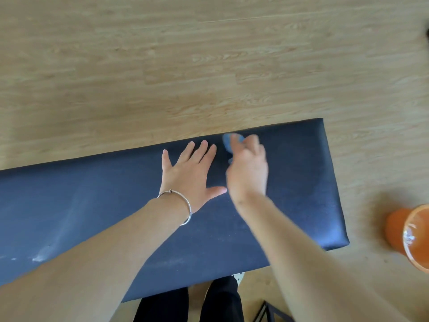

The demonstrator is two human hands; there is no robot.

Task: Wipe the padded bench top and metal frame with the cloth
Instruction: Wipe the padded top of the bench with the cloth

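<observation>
Two hands on the dark padded counter (69, 205), left hand (189, 175) flat with fingers (204, 149) spread wide, right hand (247, 173) blurred, fingers curled round the blue cloth (228, 142) near the far edge, toward the right end, orange tub (394, 228) on the floor (209, 54).

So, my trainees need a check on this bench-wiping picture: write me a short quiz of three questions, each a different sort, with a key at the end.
1. True or false: the left hand lies flat, fingers spread, on the bench top.
2. Which holds the blue cloth? A) the left hand B) the right hand C) neither, it lies loose on the padding.
3. Fill in: the orange container stands on the ____, past the bench's end.
Key: 1 true; 2 B; 3 floor.
</observation>
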